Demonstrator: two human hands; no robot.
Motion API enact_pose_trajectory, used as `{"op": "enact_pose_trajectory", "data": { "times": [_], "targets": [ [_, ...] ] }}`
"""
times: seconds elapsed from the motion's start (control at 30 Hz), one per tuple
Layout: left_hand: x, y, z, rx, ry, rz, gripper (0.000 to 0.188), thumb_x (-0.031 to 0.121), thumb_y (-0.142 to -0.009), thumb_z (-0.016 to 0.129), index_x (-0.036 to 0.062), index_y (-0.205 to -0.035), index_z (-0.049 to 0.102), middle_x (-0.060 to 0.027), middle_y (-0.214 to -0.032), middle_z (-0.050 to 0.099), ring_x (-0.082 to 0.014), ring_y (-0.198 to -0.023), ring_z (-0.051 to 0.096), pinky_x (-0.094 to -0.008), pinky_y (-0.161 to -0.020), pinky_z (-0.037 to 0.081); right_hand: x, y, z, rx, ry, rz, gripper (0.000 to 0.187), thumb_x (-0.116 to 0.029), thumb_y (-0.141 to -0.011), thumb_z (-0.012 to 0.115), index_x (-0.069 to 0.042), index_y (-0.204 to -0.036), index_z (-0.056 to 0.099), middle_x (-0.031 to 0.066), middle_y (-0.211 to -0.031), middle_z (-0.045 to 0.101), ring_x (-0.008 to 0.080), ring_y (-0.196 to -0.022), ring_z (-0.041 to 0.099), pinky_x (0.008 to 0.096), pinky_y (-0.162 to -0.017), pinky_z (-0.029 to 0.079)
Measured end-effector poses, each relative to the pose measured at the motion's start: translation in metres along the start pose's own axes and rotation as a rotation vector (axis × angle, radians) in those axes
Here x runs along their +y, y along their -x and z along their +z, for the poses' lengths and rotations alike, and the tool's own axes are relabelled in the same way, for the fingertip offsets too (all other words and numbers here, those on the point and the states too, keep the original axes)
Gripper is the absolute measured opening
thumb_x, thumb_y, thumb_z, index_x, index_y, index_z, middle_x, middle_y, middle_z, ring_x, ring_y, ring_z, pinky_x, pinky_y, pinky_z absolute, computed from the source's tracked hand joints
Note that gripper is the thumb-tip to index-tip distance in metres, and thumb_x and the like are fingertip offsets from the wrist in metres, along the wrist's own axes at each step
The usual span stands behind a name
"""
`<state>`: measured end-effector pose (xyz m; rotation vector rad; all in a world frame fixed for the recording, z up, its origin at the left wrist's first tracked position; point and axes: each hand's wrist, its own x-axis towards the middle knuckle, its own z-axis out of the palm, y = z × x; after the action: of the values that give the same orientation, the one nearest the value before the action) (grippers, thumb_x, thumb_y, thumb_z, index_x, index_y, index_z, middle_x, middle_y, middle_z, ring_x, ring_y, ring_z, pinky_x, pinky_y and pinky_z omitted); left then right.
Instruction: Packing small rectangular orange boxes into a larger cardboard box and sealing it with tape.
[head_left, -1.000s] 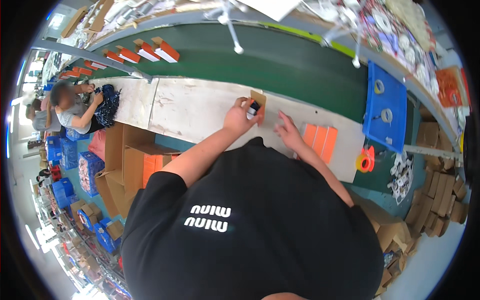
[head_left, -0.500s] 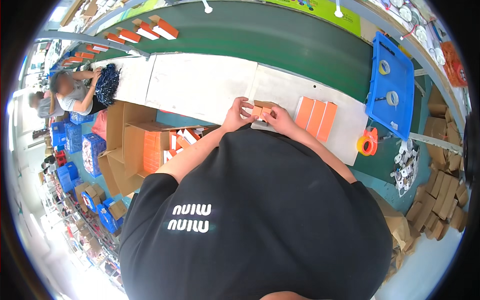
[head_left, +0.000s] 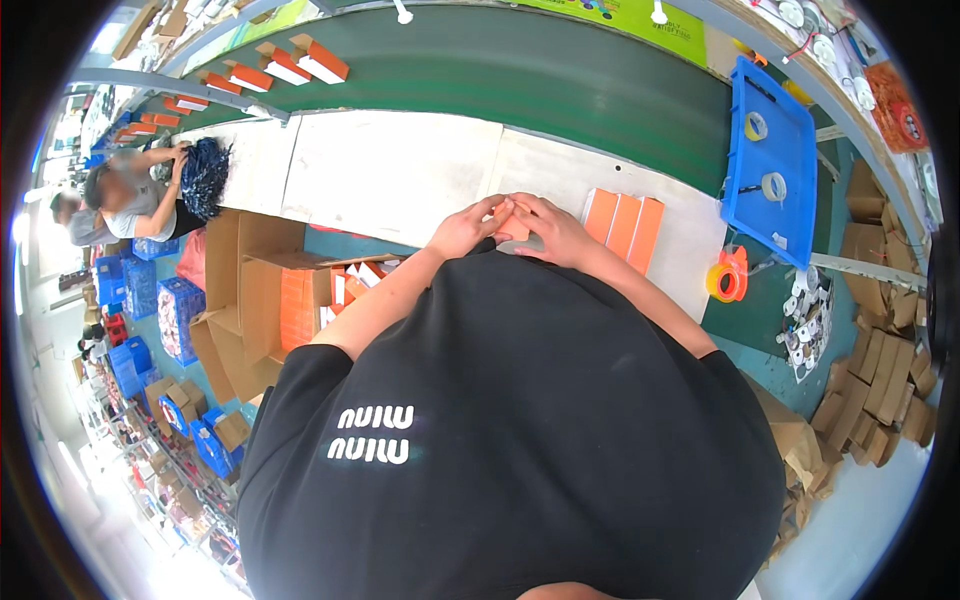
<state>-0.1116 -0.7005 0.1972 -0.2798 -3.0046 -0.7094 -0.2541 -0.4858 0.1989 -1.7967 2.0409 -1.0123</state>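
Observation:
Close to my chest, at the near edge of the white worktop [head_left: 390, 165], I hold a small orange box [head_left: 513, 226] between my two hands. My left hand [head_left: 464, 229] grips its left side, with the fingers curled toward the box's upper end. From the other side my right hand [head_left: 556, 236] bends over the top, its fingertips meeting those of the left. Much of the box is hidden by the fingers and my black shirt. Just right of my right hand, three orange and white boxes [head_left: 624, 231] lie side by side on the worktop.
Left of me stands an open carton [head_left: 262, 265] with orange boxes inside. A tape dispenser [head_left: 727, 275] and a blue tray [head_left: 770, 170] with tape rolls are at the right. Beyond the worktop runs a green conveyor belt [head_left: 430, 75] carrying orange boxes. A co-worker [head_left: 140, 205] handles dark tinsel at far left.
Both hands have closed in over the top of the orange box. Its end, with folded flaps showing before, is now covered by my fingers. The whole view has shifted slightly.

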Motion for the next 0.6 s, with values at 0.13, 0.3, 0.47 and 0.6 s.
{"op": "enact_pose_trajectory", "data": {
  "times": [0.13, 0.3, 0.47, 0.6],
  "targets": [
    [-0.005, -0.003, 0.003, 0.033, 0.031, 0.100, 0.068, 0.014, -0.090, 0.065, 0.0124, -0.155, 0.045, -0.0072, -0.150, 0.050, -0.0272, -0.120, 0.064, -0.0368, -0.088, 0.061, 0.000, 0.011, 0.022, 0.080, 0.174, 0.031, 0.075, -0.034, -0.086, 0.079, -0.002, -0.146, 0.047, 0.0134, -0.149, 0.045, 0.0326, -0.116, 0.064, 0.0406, -0.091, 0.058],
    [-0.003, -0.006, -0.003, 0.046, 0.029, 0.116, 0.072, 0.015, -0.089, 0.068, 0.0044, -0.155, 0.042, -0.0104, -0.156, 0.046, -0.0275, -0.122, 0.063, -0.0362, -0.090, 0.060, 0.003, 0.014, 0.030, 0.055, 0.127, 0.092, 0.063, -0.027, -0.089, 0.076, 0.000, -0.140, 0.052, 0.0157, -0.147, 0.047, 0.0347, -0.110, 0.067, 0.0413, -0.089, 0.058],
    [-0.009, -0.004, -0.001, -0.005, -0.018, 0.142, 0.074, 0.018, -0.088, 0.070, 0.0012, -0.154, 0.042, -0.0121, -0.158, 0.046, -0.0276, -0.115, 0.065, -0.0360, -0.089, 0.060, -0.003, 0.011, 0.026, 0.140, 0.158, 0.053, 0.057, -0.026, -0.090, 0.075, 0.000, -0.137, 0.056, 0.0155, -0.142, 0.052, 0.0336, -0.103, 0.069, 0.0408, -0.084, 0.059],
    [-0.009, -0.003, 0.009, 0.048, 0.039, 0.125, 0.072, 0.016, -0.087, 0.073, 0.0006, -0.152, 0.045, -0.0122, -0.159, 0.044, -0.0281, -0.107, 0.066, -0.0364, -0.088, 0.060, -0.005, 0.009, 0.023, 0.136, 0.068, 0.090, 0.053, -0.025, -0.092, 0.073, -0.001, -0.136, 0.057, 0.0133, -0.138, 0.055, 0.0323, -0.098, 0.070, 0.0399, -0.079, 0.060]
  ]
}}
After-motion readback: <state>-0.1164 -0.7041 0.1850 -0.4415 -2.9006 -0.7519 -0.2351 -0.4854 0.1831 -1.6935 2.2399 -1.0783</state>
